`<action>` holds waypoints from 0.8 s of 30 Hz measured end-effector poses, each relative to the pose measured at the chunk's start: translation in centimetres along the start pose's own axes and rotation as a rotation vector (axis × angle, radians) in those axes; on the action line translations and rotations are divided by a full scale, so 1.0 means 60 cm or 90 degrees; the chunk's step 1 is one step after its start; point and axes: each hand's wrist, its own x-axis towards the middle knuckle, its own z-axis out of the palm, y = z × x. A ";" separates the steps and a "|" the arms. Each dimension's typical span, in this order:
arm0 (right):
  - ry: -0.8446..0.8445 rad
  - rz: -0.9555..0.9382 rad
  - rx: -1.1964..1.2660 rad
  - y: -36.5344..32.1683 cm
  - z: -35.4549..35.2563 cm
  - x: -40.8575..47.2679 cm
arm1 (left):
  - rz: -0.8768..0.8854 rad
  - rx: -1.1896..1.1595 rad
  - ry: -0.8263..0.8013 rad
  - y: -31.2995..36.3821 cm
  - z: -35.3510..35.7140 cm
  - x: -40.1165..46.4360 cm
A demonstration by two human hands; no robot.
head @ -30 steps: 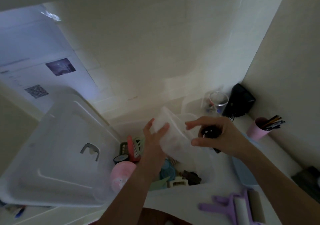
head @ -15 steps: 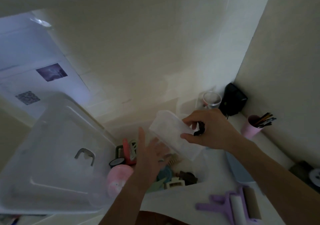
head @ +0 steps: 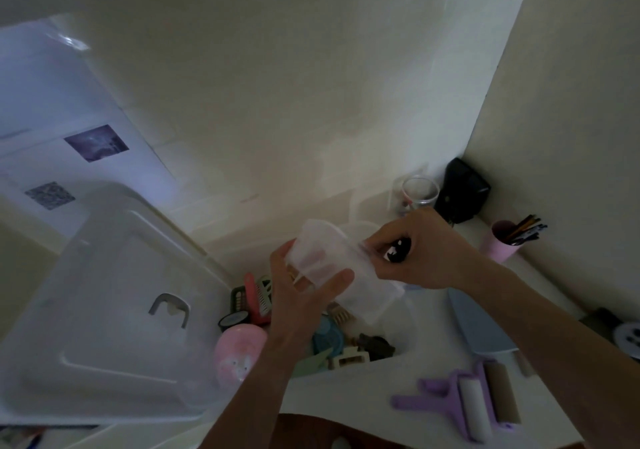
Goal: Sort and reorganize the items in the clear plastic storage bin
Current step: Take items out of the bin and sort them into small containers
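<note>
A small translucent plastic box (head: pixel 343 268) is held tilted above the clear storage bin (head: pixel 398 320). My left hand (head: pixel 298 296) grips the box from below, thumb across its near side. My right hand (head: pixel 415 251) pinches the box's upper edge and also holds a small black object (head: pixel 398 249) against the palm. Inside the bin lie a pink round item (head: pixel 239 351), a red comb (head: pixel 258 299), a black tape roll (head: pixel 233 320), a blue round item (head: pixel 327 339), a cream clip (head: pixel 349 358) and a dark clip (head: pixel 375 344).
The bin's large clear lid (head: pixel 104 317) leans open at the left. A purple lint roller (head: pixel 464 403) lies at the front right. At the back right stand a glass jar (head: pixel 419 192), a black box (head: pixel 462 194) and a pink cup of pens (head: pixel 504 244).
My left hand rose from over the bin's contents and took hold of the translucent box again. My right hand kept its grip on the box and the black object.
</note>
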 end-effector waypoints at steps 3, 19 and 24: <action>0.066 0.054 0.049 0.011 -0.014 0.003 | -0.002 -0.018 -0.018 -0.009 -0.005 0.003; 0.085 0.130 -0.111 -0.012 -0.033 0.114 | -0.213 0.149 -0.311 -0.050 -0.089 0.008; 0.000 0.062 -0.099 -0.034 0.022 0.129 | -0.430 -0.146 -0.034 -0.014 -0.065 0.033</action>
